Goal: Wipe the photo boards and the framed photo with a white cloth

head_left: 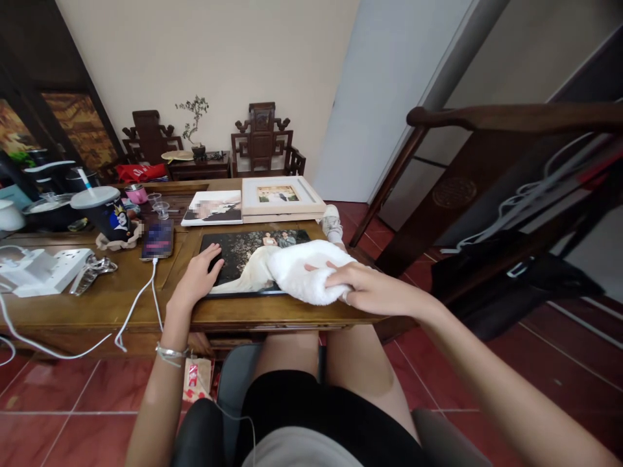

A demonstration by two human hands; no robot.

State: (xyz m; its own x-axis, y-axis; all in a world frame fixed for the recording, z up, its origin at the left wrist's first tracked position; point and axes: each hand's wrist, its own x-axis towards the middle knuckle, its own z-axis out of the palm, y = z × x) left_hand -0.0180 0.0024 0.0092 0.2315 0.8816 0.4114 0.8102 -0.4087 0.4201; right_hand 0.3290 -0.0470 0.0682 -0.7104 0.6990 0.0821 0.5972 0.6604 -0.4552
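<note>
A dark wedding photo panel lies flat near the front edge of the wooden table. On its left end rests my left hand, fingers stretched out and holding nothing. My right hand grips a fluffy white cloth, which is bunched over the panel's right end and hides that part of the picture. Some of the right fingers are sunk in the cloth's folds.
Behind the panel lie a photo album and a pale framed photo. To the left are a charging phone, a lidded cup, a white power strip and cables. A wooden chair stands at the right.
</note>
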